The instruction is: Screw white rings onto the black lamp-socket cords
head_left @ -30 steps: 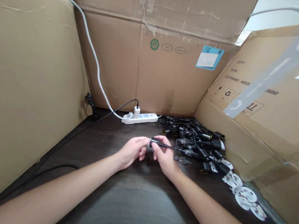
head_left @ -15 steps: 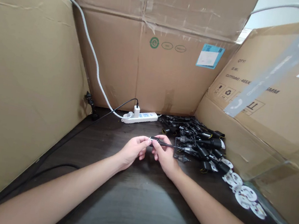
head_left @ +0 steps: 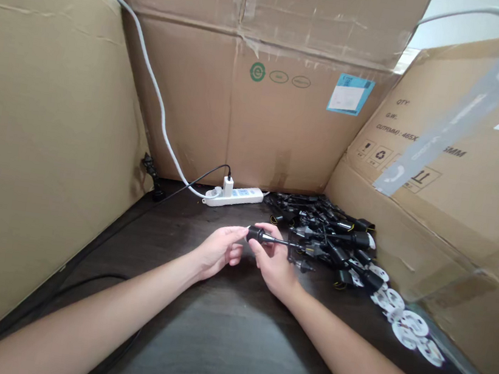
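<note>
Between my hands lies a black cylindrical part (head_left: 254, 233) with a narrower shiny neck and a thin stem pointing right toward the pile. My left hand (head_left: 219, 253) pinches its left end with thumb and fingertips, the other fingers curled under. A small pale bit shows at that end, too small to name. From the right, my right hand (head_left: 276, 266) holds the part near the neck, thumb on the near side and fingers behind. Just beyond this hand is a pile of black parts (head_left: 353, 240), several with grey pointed plugs or tips.
White round discs (head_left: 410, 328) lie at the right beside the pile. A white power strip (head_left: 248, 196) with a plugged-in adapter (head_left: 228, 185) stands at the back. Cardboard boxes (head_left: 188, 93) wall the dark tabletop (head_left: 211, 341) on three sides. Black cable (head_left: 95, 277) runs along the left.
The black part has turned and now shows more of its rounded body and shiny neck. My left fingertips have shifted slightly left, and my right thumb sits a little lower.
</note>
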### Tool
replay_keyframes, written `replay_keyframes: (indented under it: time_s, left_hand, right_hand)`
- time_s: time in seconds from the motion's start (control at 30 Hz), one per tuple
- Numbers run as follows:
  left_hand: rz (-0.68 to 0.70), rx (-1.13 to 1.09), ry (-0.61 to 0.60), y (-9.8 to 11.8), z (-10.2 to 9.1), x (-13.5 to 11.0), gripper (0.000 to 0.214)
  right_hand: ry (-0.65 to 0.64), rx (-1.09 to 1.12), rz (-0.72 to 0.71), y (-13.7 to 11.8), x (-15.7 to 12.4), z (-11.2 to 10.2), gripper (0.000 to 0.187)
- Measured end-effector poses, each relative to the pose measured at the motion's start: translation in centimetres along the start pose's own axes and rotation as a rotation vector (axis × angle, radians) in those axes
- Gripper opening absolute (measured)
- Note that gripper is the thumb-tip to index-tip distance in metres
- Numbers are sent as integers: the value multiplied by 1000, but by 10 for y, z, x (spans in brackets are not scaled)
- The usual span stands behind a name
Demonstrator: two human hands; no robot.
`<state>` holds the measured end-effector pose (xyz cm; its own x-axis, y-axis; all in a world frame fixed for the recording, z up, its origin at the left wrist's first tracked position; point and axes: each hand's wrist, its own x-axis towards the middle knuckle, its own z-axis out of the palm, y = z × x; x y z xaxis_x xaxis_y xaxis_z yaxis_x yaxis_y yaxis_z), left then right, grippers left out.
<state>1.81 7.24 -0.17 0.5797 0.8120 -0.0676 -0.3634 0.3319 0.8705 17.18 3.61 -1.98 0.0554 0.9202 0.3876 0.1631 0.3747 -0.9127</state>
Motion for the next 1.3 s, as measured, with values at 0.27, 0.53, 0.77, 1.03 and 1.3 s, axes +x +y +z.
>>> replay_keyframes:
  time_s: [0.27,0.53,0.77,1.03,1.3]
  left_hand:
    - [9,10,-6,0,1,-1,33]
    - [82,245,-34,-9,0,1,34]
    - [80,333,-128,-8,2,-2,37]
    - [41,352,-158,-6,2,-1,34]
    - [15,321,-172,-6,0,-1,33]
  right_hand:
    - [-59,-72,-41,-3,-4,-1,30]
    - [-72,7,129,-5,0,-7,27]
    - [-69,127,201,-3,1,-11,42]
    - [-78,176,200,-2,2,-11,41]
    - [-79,152,195,1,3,-12,39]
